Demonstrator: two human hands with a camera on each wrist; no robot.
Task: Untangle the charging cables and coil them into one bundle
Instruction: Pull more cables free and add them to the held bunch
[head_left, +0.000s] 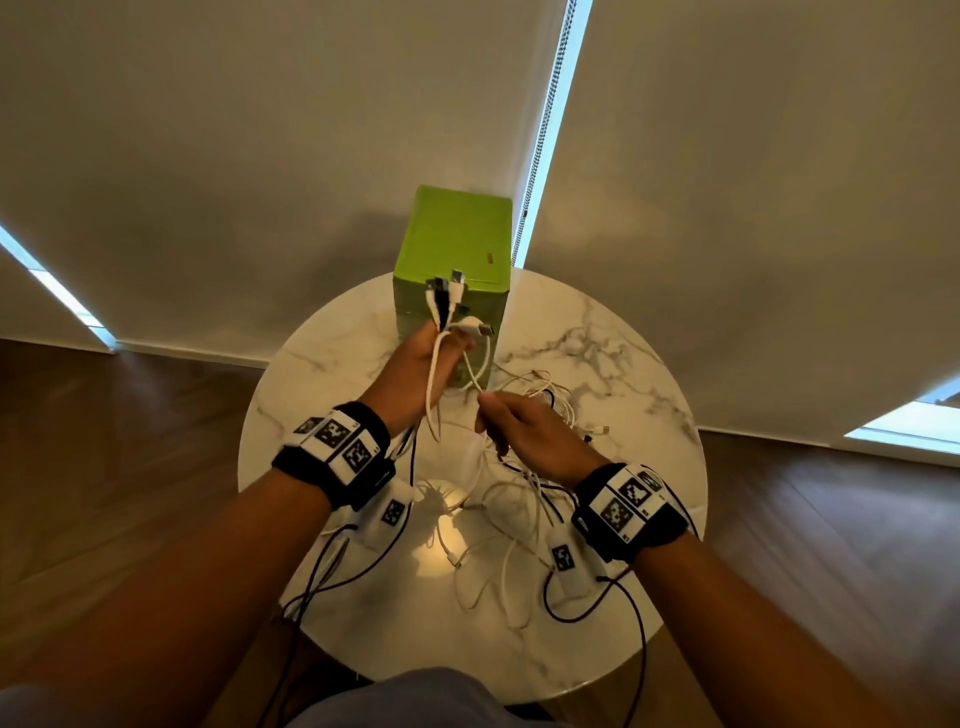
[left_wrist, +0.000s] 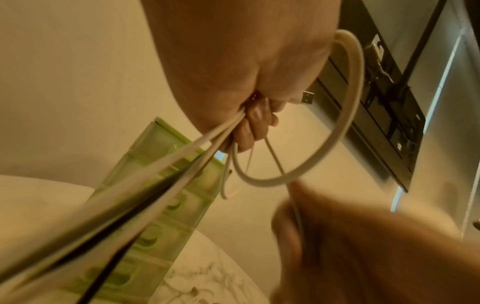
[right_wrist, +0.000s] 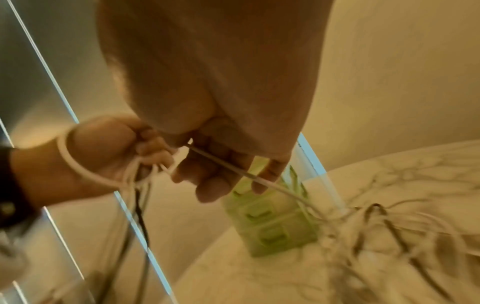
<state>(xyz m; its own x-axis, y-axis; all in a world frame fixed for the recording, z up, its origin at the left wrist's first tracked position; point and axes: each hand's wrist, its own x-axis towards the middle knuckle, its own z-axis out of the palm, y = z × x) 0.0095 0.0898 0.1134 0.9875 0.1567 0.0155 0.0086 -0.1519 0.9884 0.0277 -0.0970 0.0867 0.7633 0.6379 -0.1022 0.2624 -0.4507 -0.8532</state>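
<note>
Pointing up from left hand (head_left: 415, 371): cable plugs (head_left: 445, 293)

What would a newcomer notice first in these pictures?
Above the middle of the round marble table, the left hand grips a bunch of white and black cable ends. The right hand pinches one white cable. Behind stands a green drawer box.

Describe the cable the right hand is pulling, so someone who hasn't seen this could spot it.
Start at the round marble table with the green drawer box at its far edge. In front of the box, the left hand grips a fistful of plug ends. The thin white cable runs from that fist through the right hand: it alone is pinched there.
</note>
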